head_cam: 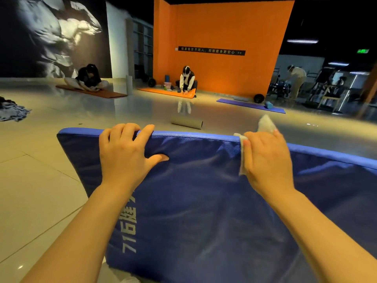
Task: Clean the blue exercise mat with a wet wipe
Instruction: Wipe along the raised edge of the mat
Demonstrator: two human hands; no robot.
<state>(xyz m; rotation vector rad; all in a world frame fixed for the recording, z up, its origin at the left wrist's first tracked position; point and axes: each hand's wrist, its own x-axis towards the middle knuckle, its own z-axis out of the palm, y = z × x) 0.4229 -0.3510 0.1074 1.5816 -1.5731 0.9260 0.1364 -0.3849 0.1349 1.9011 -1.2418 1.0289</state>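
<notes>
Glossy pale gym flooring (pixel 40 190) is stretching back to an orange wall (pixel 220 27) at twelve o'clock, where other people are kneeling on mats. Filling the foreground from five to seven o'clock, the blue exercise mat (pixel 204 201) is standing tilted on edge. Left hand (pixel 124 154), at eleven o'clock, is gripping its top edge, fingers curled over, thumb pressing the face. Right hand (pixel 267 158), at one o'clock, is clamping the wet wipe (pixel 265 122) over that edge. Wiping the rim appears underway; next, sliding the wipe along while steadying the mat.
</notes>
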